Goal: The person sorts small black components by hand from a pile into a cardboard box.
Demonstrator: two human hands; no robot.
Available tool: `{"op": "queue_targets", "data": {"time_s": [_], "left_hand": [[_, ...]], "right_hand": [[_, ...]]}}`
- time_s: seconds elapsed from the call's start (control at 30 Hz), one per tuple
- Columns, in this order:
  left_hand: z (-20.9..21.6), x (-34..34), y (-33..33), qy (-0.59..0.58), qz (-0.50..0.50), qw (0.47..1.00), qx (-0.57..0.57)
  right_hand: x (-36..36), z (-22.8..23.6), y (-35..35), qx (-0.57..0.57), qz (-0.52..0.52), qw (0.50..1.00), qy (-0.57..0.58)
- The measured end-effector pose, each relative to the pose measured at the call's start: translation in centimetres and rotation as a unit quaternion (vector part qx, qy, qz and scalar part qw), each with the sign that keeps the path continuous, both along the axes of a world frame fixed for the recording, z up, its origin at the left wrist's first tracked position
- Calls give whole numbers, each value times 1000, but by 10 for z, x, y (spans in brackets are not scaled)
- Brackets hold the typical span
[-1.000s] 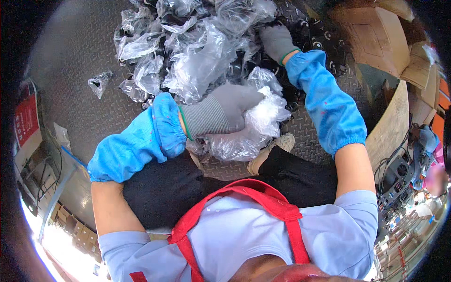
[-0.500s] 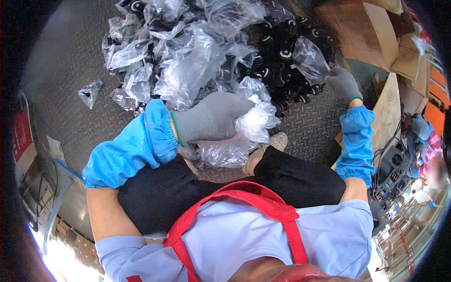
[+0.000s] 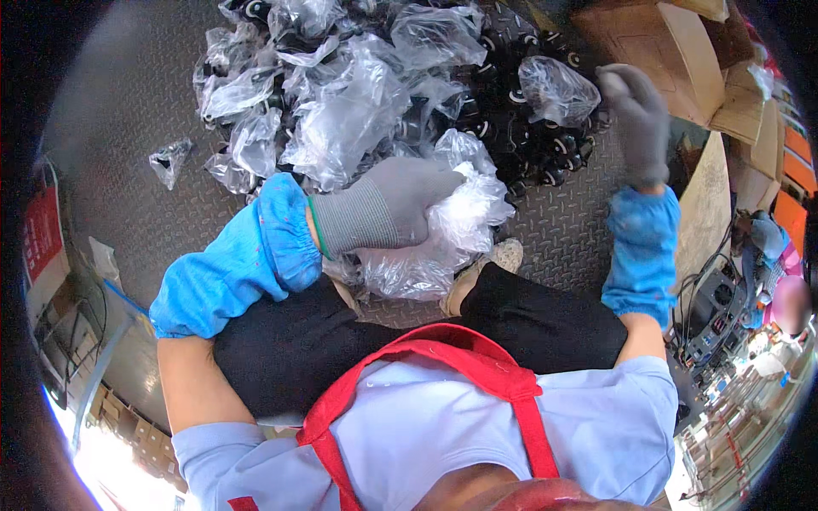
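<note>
My left hand (image 3: 388,204), in a grey knitted glove, is closed on a crumpled bunch of clear plastic bags (image 3: 469,209) between my feet. The bunch hangs down to the floor. My right hand (image 3: 637,119), gloved alike, is raised at the right of a pile of black parts with white rings (image 3: 554,153). A clear plastic bag (image 3: 558,91) lies over those parts, its right end by my right fingertips. Motion smears these fingers, so whether they grip the bag is unclear. More clear bags (image 3: 345,111), with black parts showing among them, are heaped ahead of my left hand.
Open cardboard boxes (image 3: 648,55) stand at the far right, with a wooden board (image 3: 705,209) below them. A small loose plastic bag (image 3: 170,162) lies on the textured metal floor (image 3: 128,111) at the left. Another person (image 3: 788,298) is at the right edge.
My right hand has moved up and slightly right. The clear bag near it has shifted up and looks rounder, no longer drawn out toward the hand. My left hand stays on its bunch.
</note>
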State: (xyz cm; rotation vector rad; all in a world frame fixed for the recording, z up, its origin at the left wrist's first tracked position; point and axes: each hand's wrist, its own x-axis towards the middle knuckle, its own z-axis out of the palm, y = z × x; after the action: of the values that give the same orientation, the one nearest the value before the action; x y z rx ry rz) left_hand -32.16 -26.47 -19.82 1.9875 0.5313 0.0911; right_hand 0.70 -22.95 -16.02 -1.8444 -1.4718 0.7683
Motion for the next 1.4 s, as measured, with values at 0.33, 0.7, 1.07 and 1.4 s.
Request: {"op": "queue_targets", "data": {"time_s": [0.33, 0.7, 1.07, 1.4], "left_hand": [[2, 16, 4, -5, -49, 999, 20], [16, 11, 3, 1, -22, 999, 39], [24, 21, 19, -85, 57, 963, 248], [7, -1, 7, -44, 140, 986, 83]], "right_hand": [[-29, -81, 21, -51, 136, 895, -422], [10, 5, -26, -3, -110, 985, 134], [-104, -30, -73, -278, 140, 837, 450], [-107, -74, 44, 70, 189, 935, -293]]}}
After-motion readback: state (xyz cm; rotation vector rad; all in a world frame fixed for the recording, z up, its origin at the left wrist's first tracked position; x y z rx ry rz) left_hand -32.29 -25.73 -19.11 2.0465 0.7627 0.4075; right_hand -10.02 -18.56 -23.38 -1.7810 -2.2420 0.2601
